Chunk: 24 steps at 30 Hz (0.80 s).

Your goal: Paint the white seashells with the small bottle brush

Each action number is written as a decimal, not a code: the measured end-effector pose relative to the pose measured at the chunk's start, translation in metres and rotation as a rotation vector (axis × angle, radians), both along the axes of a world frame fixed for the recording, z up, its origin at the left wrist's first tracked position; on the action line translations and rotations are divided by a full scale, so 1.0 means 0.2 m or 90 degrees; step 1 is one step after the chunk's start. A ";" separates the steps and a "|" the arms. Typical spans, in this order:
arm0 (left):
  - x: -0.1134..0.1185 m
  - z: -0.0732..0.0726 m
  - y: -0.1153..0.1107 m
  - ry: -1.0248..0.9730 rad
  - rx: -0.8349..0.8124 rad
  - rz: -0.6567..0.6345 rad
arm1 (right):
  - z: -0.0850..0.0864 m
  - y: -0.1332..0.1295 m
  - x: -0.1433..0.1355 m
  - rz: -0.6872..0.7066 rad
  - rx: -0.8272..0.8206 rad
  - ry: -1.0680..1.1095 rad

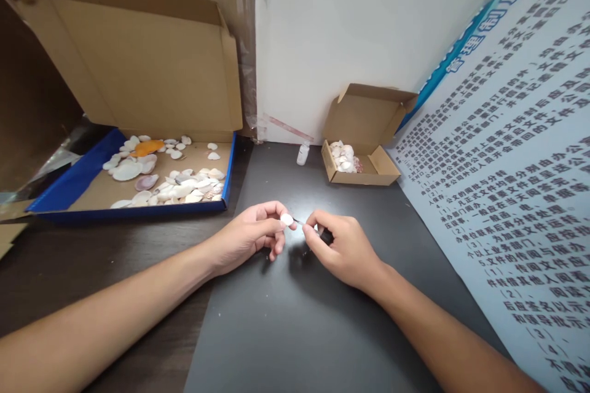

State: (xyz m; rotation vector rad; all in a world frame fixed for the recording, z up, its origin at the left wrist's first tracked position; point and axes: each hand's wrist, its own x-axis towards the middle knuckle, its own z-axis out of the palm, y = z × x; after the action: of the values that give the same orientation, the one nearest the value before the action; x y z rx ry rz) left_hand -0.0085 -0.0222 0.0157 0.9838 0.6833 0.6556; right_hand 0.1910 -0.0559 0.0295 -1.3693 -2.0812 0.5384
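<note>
A small white shell (286, 220) is pinched between the thumb and fingers of my left hand (253, 232), above the dark mat. My right hand (343, 247) is closed on a thin tool with a black handle (327, 236). The slim tip of this tool points left and reaches the shell's right edge; whether it touches cannot be made out. Behind the hands stands a small clear bottle with a white label (303, 153).
At the left, an open blue-edged cardboard box (225, 196) holds several shells and an orange piece (147, 147). A smaller open box (364, 178) with shells stands at the back right. A large printed sheet (520, 166) slants along the right side.
</note>
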 end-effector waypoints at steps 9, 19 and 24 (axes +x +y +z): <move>0.01 0.01 0.00 -0.003 -0.012 0.020 | 0.01 0.00 -0.01 -0.014 0.017 0.013; 0.02 0.01 0.00 0.003 -0.001 0.017 | 0.00 0.01 0.00 0.008 -0.008 -0.006; 0.01 0.01 0.00 0.013 0.003 0.011 | 0.00 0.00 0.00 -0.003 -0.013 -0.018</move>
State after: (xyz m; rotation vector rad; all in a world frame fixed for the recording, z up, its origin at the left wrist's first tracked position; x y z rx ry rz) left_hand -0.0061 -0.0228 0.0184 0.9908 0.7091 0.6629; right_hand 0.1900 -0.0557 0.0295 -1.4016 -2.1000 0.5419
